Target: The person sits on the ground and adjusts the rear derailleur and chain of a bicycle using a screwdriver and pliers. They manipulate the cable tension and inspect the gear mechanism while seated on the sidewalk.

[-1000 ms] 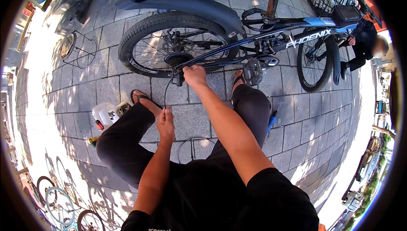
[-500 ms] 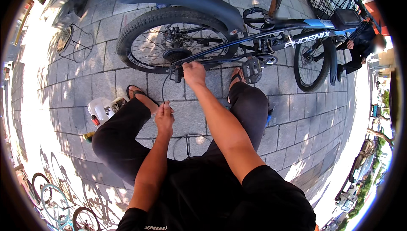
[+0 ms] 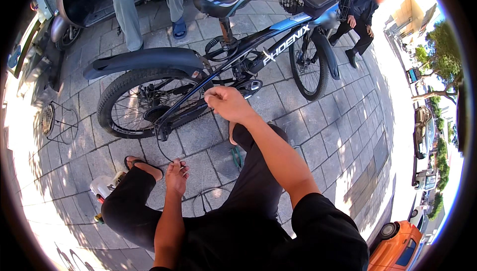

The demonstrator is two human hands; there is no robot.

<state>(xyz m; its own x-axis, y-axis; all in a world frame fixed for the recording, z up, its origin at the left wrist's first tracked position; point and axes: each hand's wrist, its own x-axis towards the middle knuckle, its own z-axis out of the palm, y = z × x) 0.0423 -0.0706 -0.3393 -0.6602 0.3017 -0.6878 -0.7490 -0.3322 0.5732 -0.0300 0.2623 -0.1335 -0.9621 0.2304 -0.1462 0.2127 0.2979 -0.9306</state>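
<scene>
A black and blue bicycle (image 3: 243, 57) stands on the paving in front of me. From its rear derailleur (image 3: 162, 131) a black cable housing (image 3: 161, 150) curves down to my left hand (image 3: 176, 175), whose thumb and fingers pinch its end. My right hand (image 3: 227, 103) is raised before the chainstay, near the crank, with its fingertips pressed together. A thin wire may run from them, but what they hold is too fine to make out. The rear wheel (image 3: 134, 104) is beyond my left hand. A loose coil of thin wire (image 3: 194, 204) lies between my legs.
Green-handled pliers (image 3: 237, 156) lie by my right foot. A white container (image 3: 102, 186) of tools stands beside my left foot. A wire-framed stool (image 3: 62, 122) is at left. One person in grey trousers (image 3: 126, 10) stands behind the bicycle; another in dark clothes (image 3: 365, 10) sits beyond its front wheel.
My right hand has left the derailleur and moved right, toward the crank. My left hand still pinches the housing. The view has turned, showing more of the bicycle and the street.
</scene>
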